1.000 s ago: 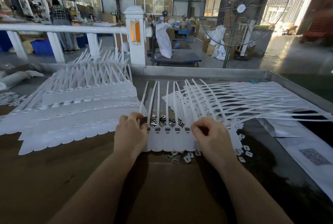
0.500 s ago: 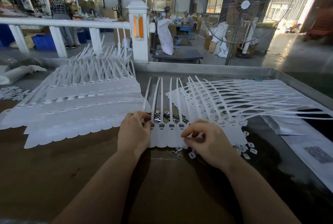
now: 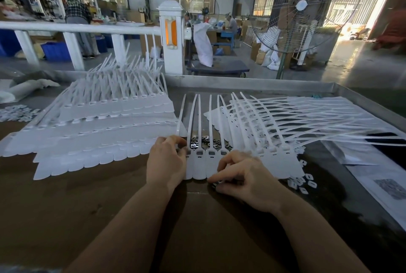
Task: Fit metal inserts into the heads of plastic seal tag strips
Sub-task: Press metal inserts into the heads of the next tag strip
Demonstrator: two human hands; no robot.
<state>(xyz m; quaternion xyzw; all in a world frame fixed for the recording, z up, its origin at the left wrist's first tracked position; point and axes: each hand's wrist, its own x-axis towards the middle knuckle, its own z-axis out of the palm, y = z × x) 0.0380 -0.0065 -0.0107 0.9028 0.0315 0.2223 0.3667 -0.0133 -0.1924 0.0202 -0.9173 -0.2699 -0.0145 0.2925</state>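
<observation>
The thin, bendy strips (image 3: 204,162) lay flat on the counter (image 3: 87,206) between both hands, while the right fingers (image 3: 216,177) pinched a tiny, slippery metal insert (image 3: 216,185) and the left fingers (image 3: 179,144) pressed one strip's stiff head.

The left hand (image 3: 166,162) covers the heads of the leftmost seal strips (image 3: 203,162), so whatever its fingertips touch is hidden. The right hand (image 3: 243,178) curls over something small and dark at the strips' near edge, too blurred to identify. The tabletop (image 3: 66,206) runs off the bottom, left and right edges
</observation>
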